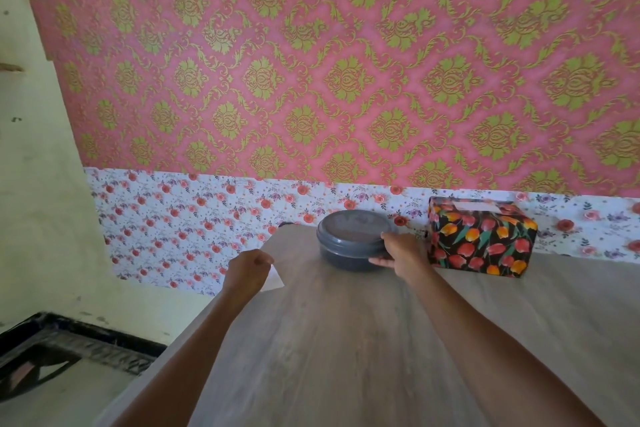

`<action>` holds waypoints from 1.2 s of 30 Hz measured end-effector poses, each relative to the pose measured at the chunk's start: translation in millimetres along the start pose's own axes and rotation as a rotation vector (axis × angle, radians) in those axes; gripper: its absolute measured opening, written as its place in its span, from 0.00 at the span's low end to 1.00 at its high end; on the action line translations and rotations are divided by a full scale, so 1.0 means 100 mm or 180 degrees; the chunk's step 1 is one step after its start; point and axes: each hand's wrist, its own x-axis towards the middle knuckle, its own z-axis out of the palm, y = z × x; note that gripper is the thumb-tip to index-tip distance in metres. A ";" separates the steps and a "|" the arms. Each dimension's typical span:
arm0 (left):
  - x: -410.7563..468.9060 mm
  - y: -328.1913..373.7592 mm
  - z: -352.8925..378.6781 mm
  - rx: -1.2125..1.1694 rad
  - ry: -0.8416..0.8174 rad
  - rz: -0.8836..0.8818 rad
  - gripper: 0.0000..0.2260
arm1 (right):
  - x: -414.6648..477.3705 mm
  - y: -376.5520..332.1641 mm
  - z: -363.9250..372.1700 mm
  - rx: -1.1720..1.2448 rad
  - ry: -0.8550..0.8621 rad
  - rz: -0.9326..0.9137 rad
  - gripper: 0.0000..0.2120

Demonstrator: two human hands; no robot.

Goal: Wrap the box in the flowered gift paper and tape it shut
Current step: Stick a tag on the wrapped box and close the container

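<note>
A box wrapped in black paper with red and orange tulips stands at the table's far right, against the wall, a pale strip of tape on its top. Just left of it sits a round grey lidded container. My right hand grips the container's right side, thumb on the lid rim and fingers under its lower edge. My left hand is curled near the table's left edge and pinches a small white scrap, which could be paper or tape.
The grey wood-grain table runs from me to the wall. Its left edge drops to a pale floor with a dark-bordered mat. The wall carries pink and gold wallpaper above a white flowered strip.
</note>
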 end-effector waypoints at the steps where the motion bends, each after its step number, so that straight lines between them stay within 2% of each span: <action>1: 0.01 0.00 0.01 0.0042 -0.0011 0.0010 0.12 | 0.03 0.01 0.00 0.0043 0.0012 -0.0032 0.21; 4: 0.00 -0.02 0.01 0.0036 0.0027 0.0099 0.12 | 0.08 0.06 -0.01 0.0135 0.0077 -0.0039 0.26; 6: -0.01 0.00 -0.01 -0.0012 0.0051 0.0146 0.11 | 0.05 0.10 -0.01 -0.0303 0.0417 -0.0097 0.30; 8: -0.02 0.02 -0.04 -0.0038 0.0079 0.0192 0.11 | -0.05 0.15 0.00 -0.1366 0.1199 -0.0732 0.27; 9: -0.05 0.01 -0.07 -0.0041 0.0090 0.0189 0.11 | -0.13 0.18 0.04 -0.1797 0.1536 -0.1277 0.22; 10: -0.04 0.03 -0.09 -0.0069 0.0119 0.0179 0.11 | -0.21 0.16 0.09 -0.2037 0.1640 -0.1826 0.15; 11: -0.05 0.01 -0.12 -0.0067 0.0139 0.0129 0.11 | -0.29 0.17 0.18 -0.2137 0.1381 -0.2200 0.09; 12: -0.04 0.00 -0.15 -0.0046 0.0147 0.0076 0.11 | -0.37 0.17 0.28 -0.2240 0.0919 -0.2344 0.08; 14: -0.05 -0.09 -0.23 -0.0006 0.0132 -0.0095 0.10 | -0.51 0.25 0.59 -0.2508 -0.0209 -0.2236 0.10; 16: -0.02 -0.15 -0.23 -0.0093 0.0061 -0.0270 0.08 | -0.59 0.33 0.86 -0.2742 -0.0726 -0.2099 0.09; 19: -0.03 -0.24 -0.30 -0.0513 -0.0032 -0.0639 0.06 | -0.63 0.50 1.29 -0.2972 -0.0654 -0.1984 0.12; 21: -0.03 -0.28 -0.32 -0.0623 -0.0130 -0.0768 0.06 | -0.63 0.60 1.49 -0.3248 -0.0504 -0.1870 0.21; 23: -0.04 -0.36 -0.34 -0.0724 -0.0257 -0.0841 0.06 | -0.63 0.66 1.62 -0.3458 -0.0444 -0.1805 0.26; 28: -0.11 -0.43 -0.32 -0.0936 -0.0343 -0.0885 0.09 | -0.58 0.68 1.66 -0.3526 -0.0358 -0.1676 0.21; 31: -0.17 -0.39 -0.36 -0.1006 -0.0315 -0.0971 0.10 | -0.62 0.64 1.61 -0.3182 -0.0409 -0.1522 0.11; 34: -0.28 -0.27 -0.40 -0.1581 -0.0330 -0.0859 0.14 | -0.74 0.57 1.44 -0.2368 -0.0763 -0.1429 0.14; 36: -0.43 -0.13 -0.45 -0.2197 -0.0513 -0.0731 0.11 | -0.92 0.51 1.24 -0.1965 -0.1023 -0.1436 0.14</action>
